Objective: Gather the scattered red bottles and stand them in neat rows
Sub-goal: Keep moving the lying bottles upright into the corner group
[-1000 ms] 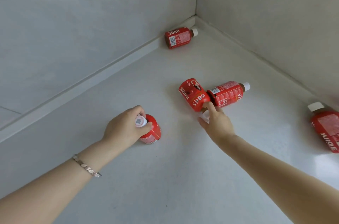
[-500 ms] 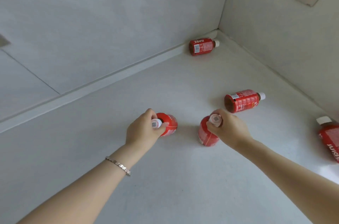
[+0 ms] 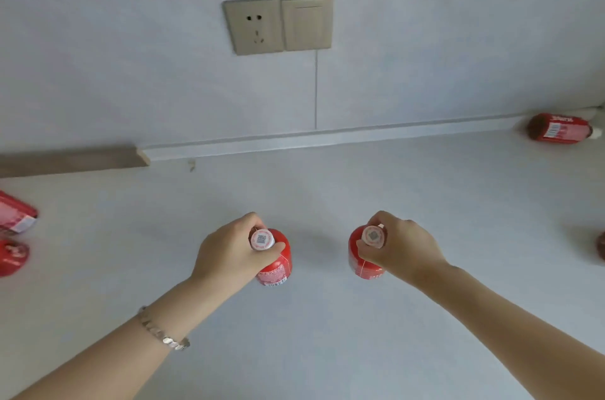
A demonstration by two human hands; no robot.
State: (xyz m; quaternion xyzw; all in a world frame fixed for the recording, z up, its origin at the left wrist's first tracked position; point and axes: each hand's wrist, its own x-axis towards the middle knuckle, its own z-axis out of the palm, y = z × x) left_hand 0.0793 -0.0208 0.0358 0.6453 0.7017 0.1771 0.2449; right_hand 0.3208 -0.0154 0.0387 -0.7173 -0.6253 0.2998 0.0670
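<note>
Head view, sole view on record. Left hand (image 3: 229,252): fingers closed round the neck of left bottle (image 3: 273,257), white cap (image 3: 262,239) showing between thumb and forefinger; bottle upright, base hidden from above, so contact with the bench (image 3: 311,334) not determinable. Right hand (image 3: 397,250): fingers closed round the neck of right bottle (image 3: 363,255), cap facing up likewise; upright, base also hidden. Change since a second ago: right bottle then lying on its side against another, right hand only reaching its cap end; half a second ago already upright in the grip; now both bottles carried leftward along the wall, away from the corner, to a spot below the wall socket (image 3: 255,26) and switch plate (image 3: 307,23). Gap between the two bottles wider than half a second ago; apart, not touching. Bottle by the skirting (image 3: 559,128): on its side at far right, against the wall edge, now well apart from the hands. Dark rounded shape at right frame edge (image 3: 601,245): cropped, identity uncertain. Red bottles at left edge (image 3: 13,236): newly in frame, cropped, posture unclear. Bracelet (image 3: 163,332) on left wrist. Judged meaning for task: two bottles gathered and righted, in transit toward the left-hand group; setting down side by side outstanding, likewise collection of the far-right bottle.
</note>
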